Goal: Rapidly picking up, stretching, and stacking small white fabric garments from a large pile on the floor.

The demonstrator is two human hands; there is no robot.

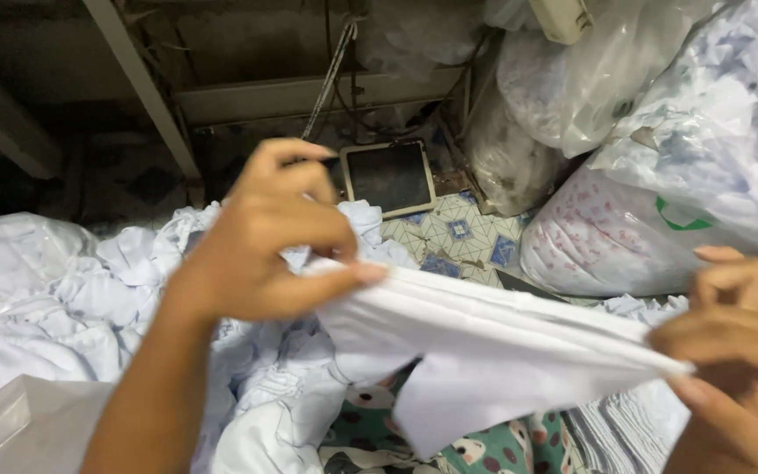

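- So here's where I'm at: my left hand (265, 241) has one end of a folded white cloth (484, 342) pinched between thumb and fingers, and my right hand (739, 369) is clamped on the other end, down near the right edge of view. Both grips are closed on the cloth, which hangs stretched between them in the air.
- The lower part of the cloth sags in a loose flap. If I let the tension go, I reckon the folds will slide apart and I'd have to line the edges up all over again.
- My left pinch sits right at the edge, mostly thumb tip. One tug too hard from the right and that end probably slips out.
- Underneath on the left is a heap of white rags (107, 290). If the cloth drops in there, it's the same colour, so good luck finding it.
- The neat stack of folded cloths (625, 430) sits just below my right hand. The hanging flap could drag over it and mess up the top layers.
- Big plastic bags (660, 132) crowd in on the right, so there's not much elbow room on that side.
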